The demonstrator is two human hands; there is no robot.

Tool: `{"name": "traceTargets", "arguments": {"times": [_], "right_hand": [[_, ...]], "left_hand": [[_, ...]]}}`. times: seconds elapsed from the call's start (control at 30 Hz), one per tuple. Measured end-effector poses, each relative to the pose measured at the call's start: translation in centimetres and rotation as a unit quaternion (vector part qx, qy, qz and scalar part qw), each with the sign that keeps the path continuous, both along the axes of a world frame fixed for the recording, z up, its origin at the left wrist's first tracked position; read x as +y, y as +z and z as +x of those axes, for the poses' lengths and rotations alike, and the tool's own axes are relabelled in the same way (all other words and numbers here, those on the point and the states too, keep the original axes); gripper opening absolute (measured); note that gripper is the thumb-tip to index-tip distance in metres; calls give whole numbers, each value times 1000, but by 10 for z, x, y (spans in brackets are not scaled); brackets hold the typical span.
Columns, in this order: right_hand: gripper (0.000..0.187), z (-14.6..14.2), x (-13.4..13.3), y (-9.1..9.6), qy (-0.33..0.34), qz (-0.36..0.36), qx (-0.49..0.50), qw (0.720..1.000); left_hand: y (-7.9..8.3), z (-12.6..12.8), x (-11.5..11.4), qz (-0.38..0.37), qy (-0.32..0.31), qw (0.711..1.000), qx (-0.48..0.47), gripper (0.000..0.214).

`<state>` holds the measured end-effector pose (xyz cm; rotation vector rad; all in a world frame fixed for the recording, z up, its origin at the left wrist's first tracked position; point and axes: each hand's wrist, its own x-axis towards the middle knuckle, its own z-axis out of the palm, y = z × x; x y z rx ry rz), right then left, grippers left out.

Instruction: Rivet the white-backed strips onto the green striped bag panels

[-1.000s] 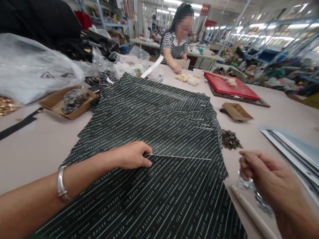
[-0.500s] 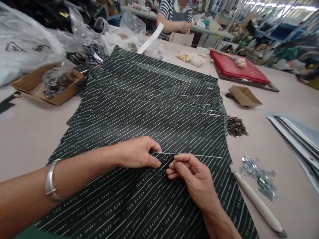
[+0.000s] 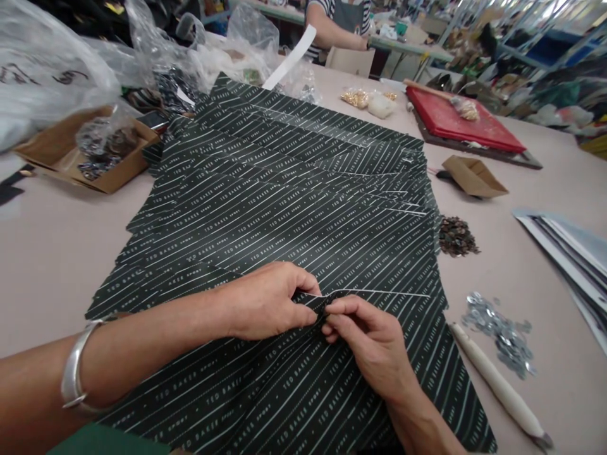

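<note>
Head view: left hand (image 3: 268, 304) & right hand (image 3: 372, 341) are together, fingertips meeting mid-frame. Both pinch the raised edge of the top sheet (image 3: 303, 379), a dark green-black paper w/ thin white stripes & small lettering. That sheet lies uppermost on a fanned stack of same sheets (image 3: 284, 183), flat on the pale table (image 3: 47, 259), right in front of the person. Silver bracelet (image 3: 73, 379) on left wrist.

Rt of the stack: pale-handled tool (image 3: 497, 388) lying on the table, just beside a silver bits pile (image 3: 497, 328); dark bits pile (image 3: 455, 235) further back, near the stack's edge. Small open cardboard box (image 3: 474, 177) & red board (image 3: 455, 120) behind. Left side: cardboard tray (image 3: 95, 180) under clear plastic bags (image 3: 47, 69). Far edge: a co-worker's arm (image 3: 332, 31).
</note>
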<state>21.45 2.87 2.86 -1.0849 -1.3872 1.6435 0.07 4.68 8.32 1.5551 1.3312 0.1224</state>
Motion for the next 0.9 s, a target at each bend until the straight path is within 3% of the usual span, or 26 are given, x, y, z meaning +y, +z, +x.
{"name": "traceTargets", "arguments": {"times": [0.23,0.4,0.73,0.9], "right_hand": [[9,1,1,1,9,49,-39,998],[13,1,3,2,18,127,-60,990],[17,1,5,3,43,321,-135,937],[17,0,5,5,52,343,-150,926]], "left_hand": [[4,4,-1,14,0,1000,6,14],[4,4,-2,13,3,1000,6,13],[5,5,-3,39,-4,999,20,14],[6,10,-6,98,-32,994,32,12]]}}
